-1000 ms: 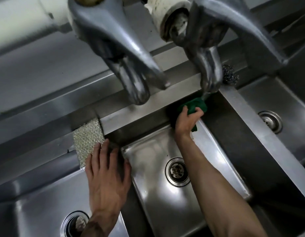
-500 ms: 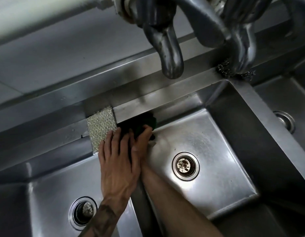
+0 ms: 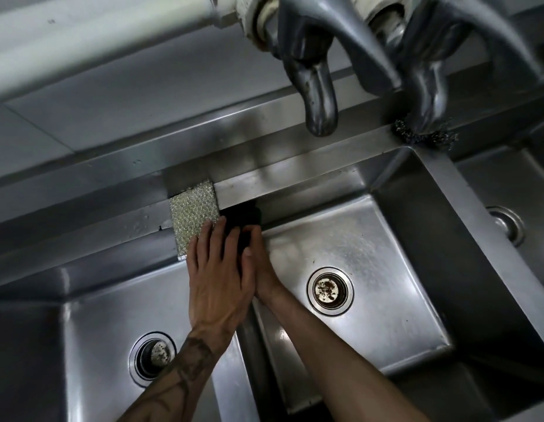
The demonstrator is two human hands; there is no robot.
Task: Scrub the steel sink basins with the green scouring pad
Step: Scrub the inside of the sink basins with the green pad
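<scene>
Now left hand (image 3: 217, 278) lies flat on the divider (image 3: 234, 376), right hand (image 3: 261, 263) grips the scouring pad (image 3: 243, 216) against the basin wall (image 3: 310, 205).

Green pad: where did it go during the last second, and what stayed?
The right hand slid the green pad left along the back wall of the middle basin to the corner beside the left hand, which stayed flat by the silver pad.

Silver mesh sponge (image 3: 193, 219), steel wool wad (image 3: 429, 137) — partly behind a tap spout (image 3: 429, 92)
</scene>
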